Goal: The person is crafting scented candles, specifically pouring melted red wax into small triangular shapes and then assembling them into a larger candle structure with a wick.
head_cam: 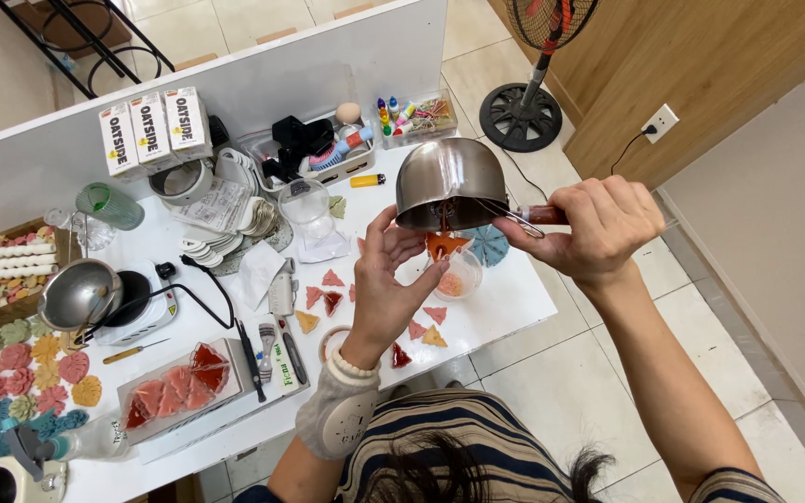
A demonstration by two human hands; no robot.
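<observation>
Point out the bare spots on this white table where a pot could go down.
Bare patch on the white table right of the small clear cup, towards the corner. Crowded elsewhere: triangular pieces at centre, hot plate and tray of pieces left.

A white work table (514, 298) fills the left of the frame. Pale floor tiles (552, 391) spread lower right. A wood-panelled wall (701, 56), a white wall socket (661, 122) and a standing fan (528, 102) sit upper right.
</observation>
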